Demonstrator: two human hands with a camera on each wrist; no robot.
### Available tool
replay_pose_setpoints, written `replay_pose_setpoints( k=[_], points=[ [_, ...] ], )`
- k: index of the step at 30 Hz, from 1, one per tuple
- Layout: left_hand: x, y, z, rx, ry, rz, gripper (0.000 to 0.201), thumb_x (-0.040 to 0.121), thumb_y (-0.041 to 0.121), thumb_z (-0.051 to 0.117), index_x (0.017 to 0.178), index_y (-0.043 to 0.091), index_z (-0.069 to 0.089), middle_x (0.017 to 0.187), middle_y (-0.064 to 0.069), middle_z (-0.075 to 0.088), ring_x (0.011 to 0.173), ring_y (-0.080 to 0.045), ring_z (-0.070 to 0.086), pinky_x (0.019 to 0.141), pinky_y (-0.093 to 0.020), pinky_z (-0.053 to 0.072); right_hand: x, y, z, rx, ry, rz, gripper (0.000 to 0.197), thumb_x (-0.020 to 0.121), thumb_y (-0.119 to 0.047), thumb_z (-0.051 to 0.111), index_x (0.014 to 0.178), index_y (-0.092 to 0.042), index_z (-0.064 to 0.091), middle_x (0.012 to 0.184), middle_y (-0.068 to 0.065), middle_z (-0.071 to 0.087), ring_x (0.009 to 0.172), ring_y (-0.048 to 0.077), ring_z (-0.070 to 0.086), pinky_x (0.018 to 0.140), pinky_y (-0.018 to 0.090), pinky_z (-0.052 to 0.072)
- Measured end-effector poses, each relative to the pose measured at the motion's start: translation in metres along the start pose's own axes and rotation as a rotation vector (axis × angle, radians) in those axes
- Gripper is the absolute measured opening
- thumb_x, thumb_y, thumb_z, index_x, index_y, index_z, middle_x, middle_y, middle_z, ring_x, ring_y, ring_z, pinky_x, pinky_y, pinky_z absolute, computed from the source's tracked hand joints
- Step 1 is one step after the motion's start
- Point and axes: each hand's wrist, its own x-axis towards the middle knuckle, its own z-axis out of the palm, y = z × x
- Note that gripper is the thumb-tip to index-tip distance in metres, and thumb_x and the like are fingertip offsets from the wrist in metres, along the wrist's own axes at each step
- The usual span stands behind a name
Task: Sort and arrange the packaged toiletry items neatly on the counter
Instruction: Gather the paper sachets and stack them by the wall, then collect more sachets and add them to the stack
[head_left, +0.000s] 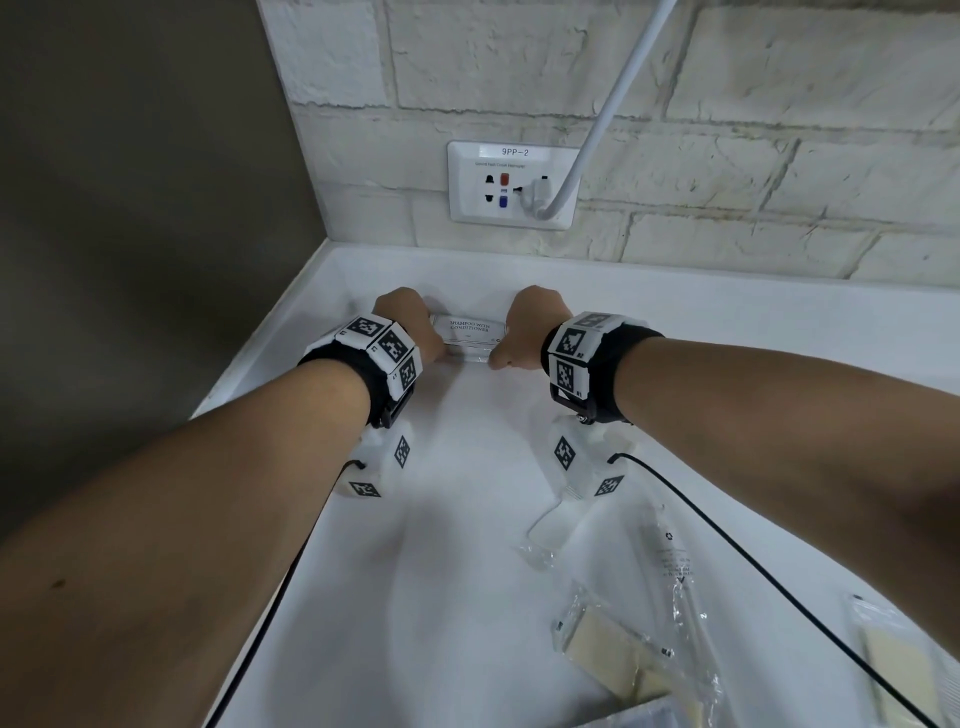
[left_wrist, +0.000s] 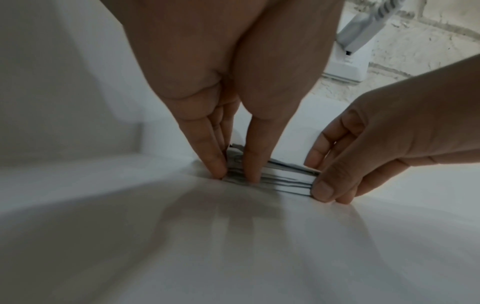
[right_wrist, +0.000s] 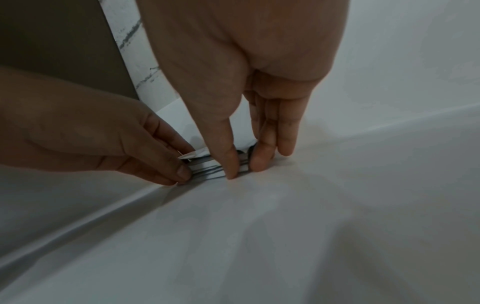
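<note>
A stack of flat white sachets (head_left: 470, 332), the top one printed "shampoo with conditioner", lies at the back of the white counter (head_left: 457, 493). My left hand (head_left: 434, 343) pinches its left end, thumb on the near edge and fingers at the side. My right hand (head_left: 501, 353) pinches the right end the same way. In the left wrist view the left hand (left_wrist: 233, 174) and the right hand (left_wrist: 322, 185) hold the layered stack (left_wrist: 285, 181) between them. The right wrist view shows the right hand (right_wrist: 244, 168), the left hand (right_wrist: 182, 174) and the stack (right_wrist: 205, 166) down on the counter.
Clear plastic packets lie at the front right: one with a tan item (head_left: 623, 639), a long one (head_left: 670, 561), a small one (head_left: 545, 525), another at the edge (head_left: 893, 649). A wall socket (head_left: 511, 184) with a white cable (head_left: 597, 130) sits behind the stack. A brown wall (head_left: 130, 208) bounds the left.
</note>
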Motion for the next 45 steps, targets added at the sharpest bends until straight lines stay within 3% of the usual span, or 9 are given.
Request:
replay_pose_setpoints(
  k=[13, 18, 25, 30, 32, 34, 38, 40, 45],
  points=[
    [-0.01, 0.001, -0.006, -0.039, -0.043, -0.006, 0.047, 0.075, 0.024, 0.081, 0.117, 0.011, 0.067, 0.105, -0.007, 0.071, 0.089, -0.021, 0.062, 0.074, -0.021, 0.043, -0.013, -0.003, -0.007, -0.039, -0.029, 0.002, 0.039, 0.065, -0.031, 0.084, 0.073, -0.009, 0.053, 0.069, -0.001, 0.053, 0.055, 0.011, 0.048, 0.044, 0.022, 0.037],
    [-0.042, 0.007, -0.025, -0.133, -0.022, -0.077, 0.081, 0.07, 0.027, 0.084, 0.137, 0.006, 0.045, 0.131, -0.01, 0.059, 0.119, -0.025, 0.056, 0.098, -0.03, 0.045, -0.059, 0.008, -0.026, 0.056, -0.02, -0.022, 0.063, 0.072, -0.029, 0.081, 0.121, -0.002, 0.051, 0.113, 0.008, 0.061, 0.103, 0.026, 0.06, 0.085, 0.035, 0.054],
    [-0.165, 0.038, -0.026, -0.307, -0.1, 0.082, 0.047, 0.073, 0.025, 0.082, 0.113, 0.014, 0.06, 0.093, 0.001, 0.063, 0.081, -0.015, 0.061, 0.072, -0.022, 0.045, -0.168, 0.027, -0.051, -0.11, -0.204, -0.116, 0.048, 0.082, -0.035, 0.07, 0.121, -0.011, 0.06, 0.126, 0.004, 0.061, 0.116, 0.023, 0.056, 0.09, 0.028, 0.043],
    [-0.255, 0.057, 0.003, -0.221, -0.343, 0.142, 0.044, 0.068, 0.047, 0.081, 0.1, 0.022, 0.063, 0.095, 0.006, 0.066, 0.08, -0.007, 0.061, 0.07, -0.021, 0.048, -0.239, 0.051, -0.052, -0.31, -0.445, -0.041, 0.016, 0.083, -0.016, 0.06, 0.072, -0.006, 0.062, 0.081, 0.01, 0.067, 0.054, 0.015, 0.051, 0.053, 0.02, 0.041],
    [-0.287, 0.064, 0.013, -0.103, -0.388, 0.166, 0.053, 0.063, 0.057, 0.078, 0.102, 0.025, 0.062, 0.1, 0.009, 0.063, 0.089, -0.008, 0.06, 0.079, -0.024, 0.051, -0.269, 0.062, -0.051, -0.369, -0.507, -0.015, 0.012, 0.081, -0.018, 0.067, 0.086, -0.008, 0.066, 0.082, 0.007, 0.063, 0.053, 0.014, 0.047, 0.051, 0.02, 0.038],
    [-0.31, 0.066, 0.024, 0.017, -0.425, 0.194, 0.062, 0.065, 0.059, 0.075, 0.112, 0.023, 0.058, 0.108, 0.007, 0.059, 0.097, -0.013, 0.059, 0.088, -0.031, 0.051, -0.294, 0.074, -0.045, -0.387, -0.553, -0.014, 0.037, 0.078, -0.024, 0.075, 0.108, -0.004, 0.066, 0.091, 0.005, 0.063, 0.066, 0.016, 0.054, 0.055, 0.021, 0.04],
    [-0.328, 0.06, 0.04, 0.07, -0.38, 0.185, 0.053, 0.08, 0.044, 0.072, 0.122, 0.018, 0.054, 0.111, 0.003, 0.054, 0.099, -0.015, 0.055, 0.087, -0.027, 0.047, -0.327, 0.098, -0.027, -0.257, -0.496, -0.046, 0.069, 0.067, -0.035, 0.085, 0.125, -0.013, 0.052, 0.122, 0.001, 0.059, 0.1, 0.019, 0.056, 0.082, 0.027, 0.049],
    [-0.332, 0.056, 0.043, -0.007, -0.348, 0.144, 0.044, 0.079, 0.037, 0.075, 0.114, 0.019, 0.056, 0.099, 0.006, 0.052, 0.089, -0.012, 0.052, 0.077, -0.022, 0.042, -0.337, 0.102, -0.02, -0.162, -0.431, -0.062, 0.072, 0.067, -0.041, 0.082, 0.127, -0.021, 0.046, 0.122, -0.001, 0.057, 0.102, 0.02, 0.058, 0.09, 0.035, 0.052],
    [-0.335, 0.044, 0.037, -0.131, -0.241, 0.068, 0.019, 0.077, 0.02, 0.073, 0.079, 0.024, 0.054, 0.082, 0.007, 0.054, 0.077, -0.012, 0.052, 0.065, -0.019, 0.039, -0.34, 0.101, -0.007, -0.183, -0.312, -0.125, 0.07, 0.073, -0.049, 0.072, 0.134, -0.031, 0.043, 0.114, -0.003, 0.056, 0.089, 0.017, 0.055, 0.079, 0.032, 0.051]
  ],
)
